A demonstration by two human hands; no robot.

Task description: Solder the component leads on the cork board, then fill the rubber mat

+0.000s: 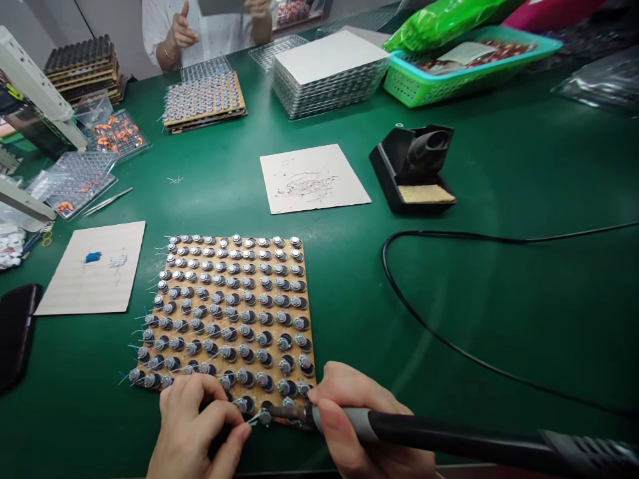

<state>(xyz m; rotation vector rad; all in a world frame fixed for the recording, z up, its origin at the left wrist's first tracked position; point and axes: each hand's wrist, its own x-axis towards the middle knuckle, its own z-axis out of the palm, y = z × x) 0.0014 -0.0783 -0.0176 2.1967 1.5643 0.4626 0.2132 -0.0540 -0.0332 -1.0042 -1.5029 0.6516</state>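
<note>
A brown board [275,352] lies on the green table, filled with rows of small round silver-topped parts on black seats, many with thin wires sticking out at the left. My right hand [354,412] grips a soldering iron [449,436] by its grey and black handle. The iron's tip points left and meets a round part [265,417] at the board's near edge, though exact contact is hard to make out. Beside that part, my left hand [192,426] pinches a thin pale wire [255,418] between thumb and finger. Its other fingers curl over the board's near-left corner.
A black iron stand [417,173] with a sponge is at back right. The iron's cable [409,306] loops across the right. Two cardboard sheets [344,179] [70,279], a phone [17,332], stacked trays [329,80] and a green basket [419,90] surround the board. A person stands opposite.
</note>
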